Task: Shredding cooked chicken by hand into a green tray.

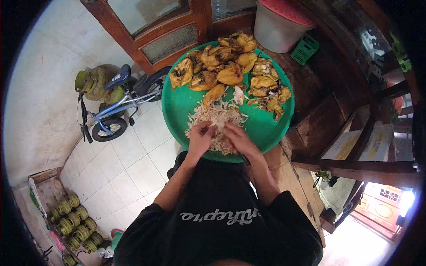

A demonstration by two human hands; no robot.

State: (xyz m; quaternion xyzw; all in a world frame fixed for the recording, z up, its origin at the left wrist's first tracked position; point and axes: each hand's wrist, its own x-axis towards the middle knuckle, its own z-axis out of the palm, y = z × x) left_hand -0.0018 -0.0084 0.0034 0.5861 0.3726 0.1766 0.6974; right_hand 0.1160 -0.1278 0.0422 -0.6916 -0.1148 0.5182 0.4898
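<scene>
My left hand (201, 134) is bent over a heap of shredded chicken meat (216, 113), its fingertips pinching a pale piece of chicken meat (218, 123). From the other side my right hand (240, 138) meets the same piece with its fingers. A dark handle (245, 160) juts out below my right palm; the rest of that tool is hidden. Under the heap is a large round green tray (266, 133). Whole yellow-brown cooked chicken pieces (229, 73) crowd its far half. One yellow piece (214, 94) touches the heap, and a torn pale chunk (238, 95) lies beside it.
Left of the tray, a small blue bicycle (109, 114) stands near green gas cylinders (100, 83). More small cylinders (75, 222) fill a rack at lower left. A bucket with a red lid (279, 28) and a green plastic basket (304, 49) are beyond the tray. Wooden furniture (319, 123) borders the right.
</scene>
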